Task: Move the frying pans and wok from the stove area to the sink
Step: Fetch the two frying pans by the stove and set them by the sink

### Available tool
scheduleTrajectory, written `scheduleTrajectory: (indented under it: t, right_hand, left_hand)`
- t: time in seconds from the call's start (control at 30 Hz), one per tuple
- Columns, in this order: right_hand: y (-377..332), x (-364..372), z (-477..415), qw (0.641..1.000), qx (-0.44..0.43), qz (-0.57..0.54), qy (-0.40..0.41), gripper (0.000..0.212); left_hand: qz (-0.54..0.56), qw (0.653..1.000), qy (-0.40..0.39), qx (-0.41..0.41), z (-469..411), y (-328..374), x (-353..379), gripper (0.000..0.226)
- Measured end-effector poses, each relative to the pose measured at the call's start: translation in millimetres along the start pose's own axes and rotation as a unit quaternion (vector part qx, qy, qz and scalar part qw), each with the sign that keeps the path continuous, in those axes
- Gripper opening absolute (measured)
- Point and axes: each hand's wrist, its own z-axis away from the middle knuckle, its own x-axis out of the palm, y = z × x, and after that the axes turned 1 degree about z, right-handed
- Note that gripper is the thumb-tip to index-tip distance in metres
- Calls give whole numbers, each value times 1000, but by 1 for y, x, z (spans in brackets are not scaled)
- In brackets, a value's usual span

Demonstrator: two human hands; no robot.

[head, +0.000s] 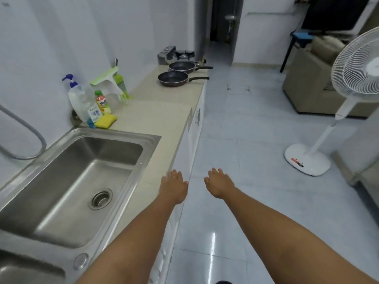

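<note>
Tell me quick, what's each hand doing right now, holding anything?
Left hand: open, fingers spread, holding nothing, over the counter edge.
Right hand: open, fingers spread, holding nothing, out over the floor.

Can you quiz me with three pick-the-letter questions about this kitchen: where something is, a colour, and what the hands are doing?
1. Where are the two dark round frying pans?
A. in the sink
B. on the beige counter, near the gas stove
C. on the floor

2. What colour is the sponge beside the soap bottle?
A. yellow
B. red
C. black

3. What are the hands doing?
A. holding a pan
B. open, holding nothing
C. gripping the tap

Answers: 1 B, both pans sit on the counter before the stove. 2 A, it is bright yellow. 3 B, the left hand and right hand are spread and empty.
</note>
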Motion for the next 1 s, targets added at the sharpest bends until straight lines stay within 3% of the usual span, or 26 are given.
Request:
scheduleTrajectory:
  t: [0.17, 0.37, 0.7, 1.0]
  right_hand:
    - [56, -22, -62, 998, 64, -15, -8, 57]
    - [127, -64, -148, 996, 82, -13, -16, 57]
    - [243, -168, -316, 995, 96, -3, -16, 56]
    - [278, -235, -493, 998, 54, 20, -37, 56]
  left_hand:
    - [-8, 997, -36, 65, -87, 38, -15, 60]
    - [-20, 995, -50, 85, -201, 87, -43, 60]
    - [8, 995, -34, 91, -395, 181, -122, 59]
    - [18, 997, -48, 52, -568, 179, -162, 61]
